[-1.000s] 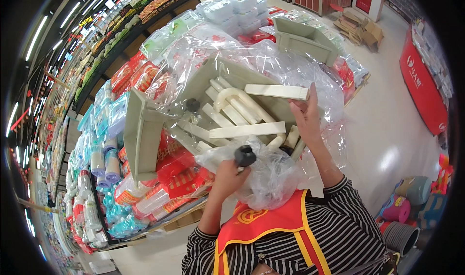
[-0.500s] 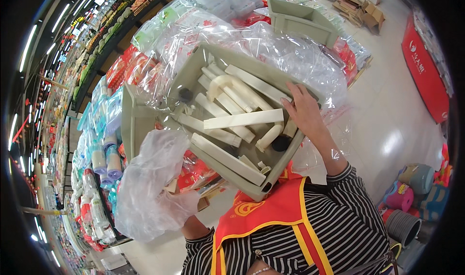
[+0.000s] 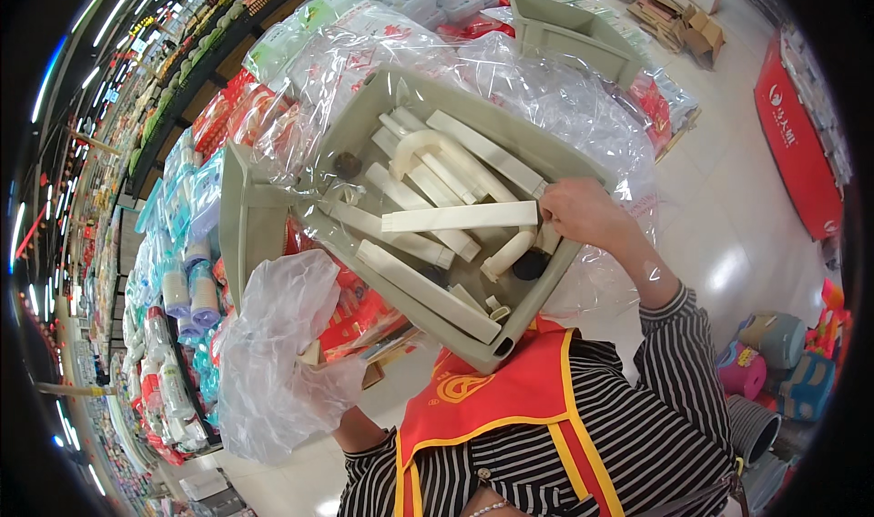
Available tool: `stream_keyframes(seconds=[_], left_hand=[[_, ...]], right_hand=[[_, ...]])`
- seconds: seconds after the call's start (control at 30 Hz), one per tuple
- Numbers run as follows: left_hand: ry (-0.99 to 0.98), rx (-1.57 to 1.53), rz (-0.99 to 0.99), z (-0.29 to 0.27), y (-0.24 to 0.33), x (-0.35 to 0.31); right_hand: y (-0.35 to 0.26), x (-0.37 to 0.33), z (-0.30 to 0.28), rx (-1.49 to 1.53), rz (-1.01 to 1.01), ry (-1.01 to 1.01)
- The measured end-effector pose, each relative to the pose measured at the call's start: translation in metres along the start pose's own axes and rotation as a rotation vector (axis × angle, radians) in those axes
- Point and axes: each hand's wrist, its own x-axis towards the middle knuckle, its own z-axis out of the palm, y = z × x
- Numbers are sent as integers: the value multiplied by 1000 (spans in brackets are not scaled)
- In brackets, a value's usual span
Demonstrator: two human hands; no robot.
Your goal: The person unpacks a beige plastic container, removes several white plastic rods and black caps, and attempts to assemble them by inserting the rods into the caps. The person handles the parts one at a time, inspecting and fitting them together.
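Note:
A grey-green plastic bin (image 3: pixel 537 321) lies tilted before me, holding several off-white tube and flat channel pieces. Across the top lies a straight white flat bar (image 3: pixel 460 217). My right hand (image 3: pixel 583 212) is closed round the bar's right end, near the bin's right rim. Beside it in the bin are a hooked white pipe (image 3: pixel 469 167) and a long channel piece (image 3: pixel 428 291). To the left of the bin my left hand (image 3: pixel 357 430) holds up a crumpled clear plastic bag (image 3: pixel 273 362); the bag covers its fingers, and only the wrist shows.
Plastic-wrapped goods (image 3: pixel 382 39) are heaped behind the bin. Another grey-green bin (image 3: pixel 583 48) stands at the far right of the heap, and one more (image 3: pixel 241 221) at its left. Cardboard boxes (image 3: pixel 692 30) and a red display counter (image 3: pixel 792 139) stand on the right.
My right hand has gone from spread fingers over the bin's rim to closing on the white bar's end. The left hand and plastic bag have shifted slightly left.

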Motion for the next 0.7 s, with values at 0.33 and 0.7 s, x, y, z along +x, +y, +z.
stream_keyframes(seconds=[0.33, 0.7], left_hand=[[23, -28, 13, -8, 2, 3], [70, -41, 27, -21, 6, -3]], right_hand=[[7, 28, 5, -215, -108, -411], [31, 31, 0, 45, -205, -507]])
